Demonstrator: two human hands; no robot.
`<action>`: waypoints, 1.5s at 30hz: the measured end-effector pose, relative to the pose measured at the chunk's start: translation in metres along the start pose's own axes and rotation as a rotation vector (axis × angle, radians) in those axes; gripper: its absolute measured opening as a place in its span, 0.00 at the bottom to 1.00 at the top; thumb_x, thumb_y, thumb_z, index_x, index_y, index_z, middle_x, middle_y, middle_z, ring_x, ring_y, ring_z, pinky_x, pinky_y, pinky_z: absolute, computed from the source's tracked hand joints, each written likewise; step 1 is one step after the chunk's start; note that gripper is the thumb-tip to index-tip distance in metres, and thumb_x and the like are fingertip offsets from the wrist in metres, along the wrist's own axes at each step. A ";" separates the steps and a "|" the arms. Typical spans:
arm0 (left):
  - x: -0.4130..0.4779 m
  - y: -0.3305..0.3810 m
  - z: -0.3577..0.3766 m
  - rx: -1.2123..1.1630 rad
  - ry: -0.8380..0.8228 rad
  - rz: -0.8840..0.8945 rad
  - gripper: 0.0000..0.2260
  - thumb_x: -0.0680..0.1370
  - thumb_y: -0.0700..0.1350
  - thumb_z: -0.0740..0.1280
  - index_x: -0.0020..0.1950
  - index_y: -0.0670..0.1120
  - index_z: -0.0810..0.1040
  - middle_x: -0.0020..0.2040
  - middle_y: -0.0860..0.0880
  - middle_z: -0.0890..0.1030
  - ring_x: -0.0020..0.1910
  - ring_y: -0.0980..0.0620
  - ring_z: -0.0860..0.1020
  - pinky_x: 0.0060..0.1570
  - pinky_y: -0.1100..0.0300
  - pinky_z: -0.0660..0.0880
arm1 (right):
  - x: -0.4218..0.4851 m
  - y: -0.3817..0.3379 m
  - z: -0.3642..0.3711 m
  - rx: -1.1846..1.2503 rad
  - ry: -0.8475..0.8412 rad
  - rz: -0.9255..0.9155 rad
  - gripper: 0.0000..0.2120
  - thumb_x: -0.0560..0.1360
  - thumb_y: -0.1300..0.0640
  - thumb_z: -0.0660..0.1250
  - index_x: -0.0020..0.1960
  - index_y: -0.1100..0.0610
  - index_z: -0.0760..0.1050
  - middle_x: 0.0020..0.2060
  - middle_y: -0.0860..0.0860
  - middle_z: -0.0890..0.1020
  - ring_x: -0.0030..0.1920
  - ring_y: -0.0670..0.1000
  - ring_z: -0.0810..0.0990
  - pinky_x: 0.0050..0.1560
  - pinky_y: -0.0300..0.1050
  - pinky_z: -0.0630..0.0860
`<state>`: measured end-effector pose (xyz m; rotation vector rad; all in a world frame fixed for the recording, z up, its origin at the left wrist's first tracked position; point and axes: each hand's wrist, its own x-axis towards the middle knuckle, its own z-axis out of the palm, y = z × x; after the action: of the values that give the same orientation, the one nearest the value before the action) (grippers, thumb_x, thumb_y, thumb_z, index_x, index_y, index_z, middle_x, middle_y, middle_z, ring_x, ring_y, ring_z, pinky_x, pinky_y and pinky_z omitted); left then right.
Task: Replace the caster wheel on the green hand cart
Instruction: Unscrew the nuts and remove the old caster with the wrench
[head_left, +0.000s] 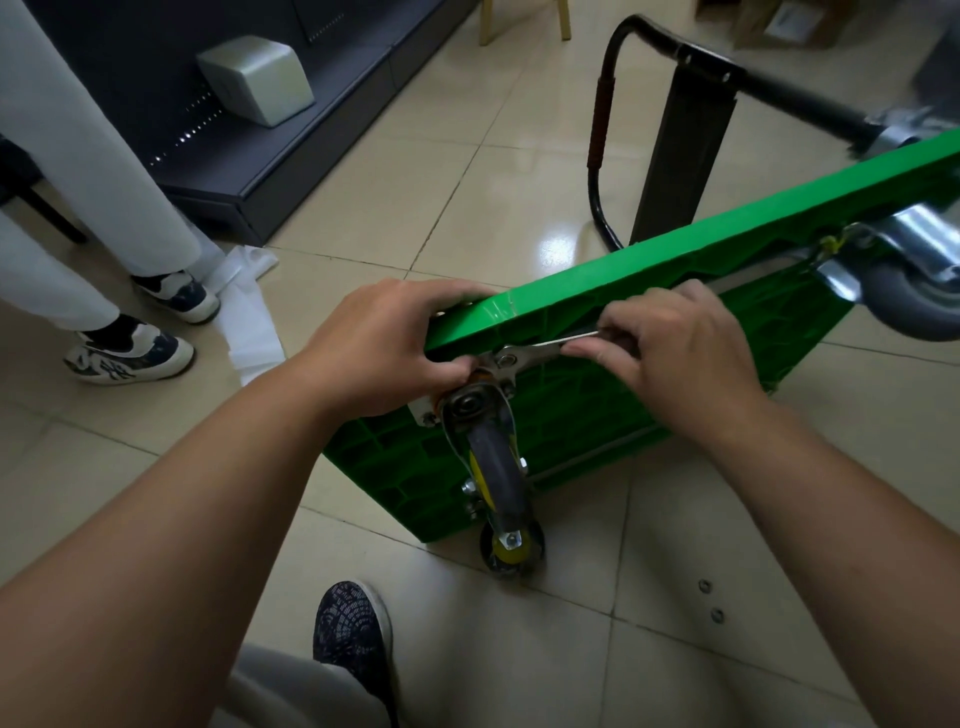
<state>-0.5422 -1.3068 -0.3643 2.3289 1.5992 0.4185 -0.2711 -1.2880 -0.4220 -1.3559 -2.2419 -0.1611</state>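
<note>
The left hand (384, 343) reaches in with the forearm stretched forward. Its fingers curl over the top edge of the green hand cart (597, 415) and its thumb is tucked below. The cart is tipped up on edge on the floor (727, 519), underside facing the person, and its length runs from this hand up and away to the right. Just under that hand the caster wheel (493, 467) hangs from its plate, with the fork's long axis pointing down. A flat wrench (535, 353) sits on a plate bolt, its shaft running rightward into the right hand (680, 353). That hand pinches the shaft between fingertips and thumb, knuckles up.
</note>
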 end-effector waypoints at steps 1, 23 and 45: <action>0.000 0.000 0.000 0.004 0.001 0.001 0.28 0.73 0.50 0.74 0.72 0.64 0.74 0.52 0.56 0.86 0.46 0.52 0.82 0.47 0.51 0.78 | 0.002 -0.001 -0.005 -0.038 -0.016 -0.021 0.25 0.76 0.35 0.61 0.37 0.55 0.77 0.31 0.50 0.78 0.34 0.52 0.72 0.45 0.49 0.68; 0.001 -0.002 0.002 0.046 0.033 0.011 0.28 0.72 0.52 0.75 0.72 0.65 0.74 0.45 0.62 0.79 0.35 0.66 0.73 0.36 0.65 0.65 | -0.014 0.006 -0.039 -0.044 0.047 0.087 0.25 0.76 0.34 0.59 0.40 0.56 0.77 0.33 0.51 0.78 0.37 0.53 0.73 0.47 0.47 0.65; 0.000 0.000 0.001 0.019 0.014 -0.001 0.28 0.72 0.51 0.75 0.72 0.62 0.75 0.56 0.57 0.85 0.45 0.53 0.80 0.43 0.57 0.73 | -0.066 -0.083 0.081 1.079 0.064 0.704 0.16 0.80 0.47 0.66 0.38 0.56 0.76 0.29 0.53 0.73 0.30 0.44 0.70 0.30 0.37 0.66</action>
<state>-0.5421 -1.3068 -0.3653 2.3446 1.6175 0.4219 -0.3468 -1.3524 -0.5107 -1.3053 -1.2537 1.0563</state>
